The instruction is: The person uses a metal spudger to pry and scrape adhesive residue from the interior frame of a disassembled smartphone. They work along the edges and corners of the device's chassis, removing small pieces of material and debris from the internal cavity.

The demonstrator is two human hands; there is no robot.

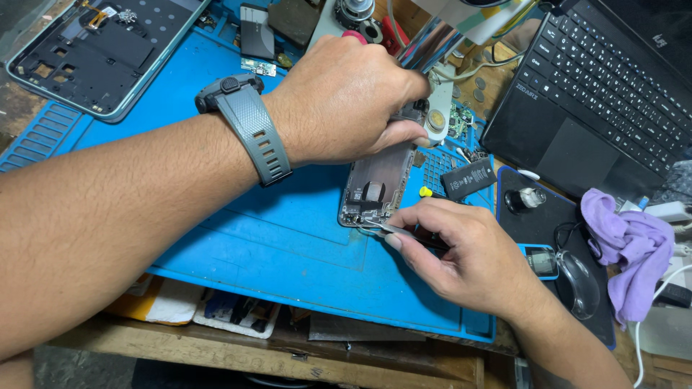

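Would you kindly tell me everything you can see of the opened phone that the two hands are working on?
The opened phone lies flat on the blue mat, back cover off, with a grey metal frame and dark inner parts exposed. The left hand covers and steadies its upper end. The right hand holds metal tweezers whose tips meet its lower edge. A black battery lies apart on its right.

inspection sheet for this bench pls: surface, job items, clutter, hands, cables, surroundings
Surface: blue silicone repair mat on a wooden bench.
Job's things: opened phone chassis; thin metal tweezers at its lower edge.
Clutter: black battery, purple cloth, second phone frame.
Grippers: left hand steadies the chassis top; right hand pinches the tweezers.
Cables: white cable at right.
Surroundings: black laptop, mouse.
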